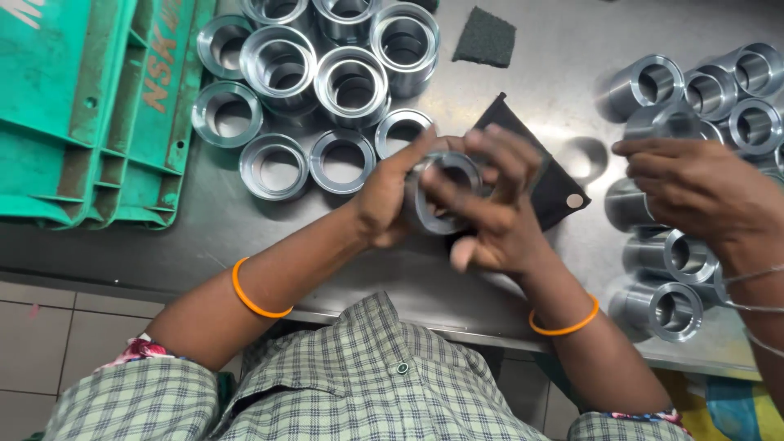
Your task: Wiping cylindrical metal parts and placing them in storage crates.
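Note:
A shiny metal ring sleeve (445, 192) is held between both hands above the steel table (539, 98). My left hand (388, 200) grips its left side, thumb stretched over the rim. My right hand (494, 204) wraps the right side, fingers across the bore and slightly blurred. Both wrists carry orange bangles. Under the hands lies a black cloth pouch (559, 192).
Several metal rings (351, 82) stand upright at the back left, beside stacked green plastic crates (98, 106). More metal sleeves (678, 306) lie on their sides at right, where another person's hand (702, 184) reaches over them. A dark abrasive pad (486, 37) lies at the back.

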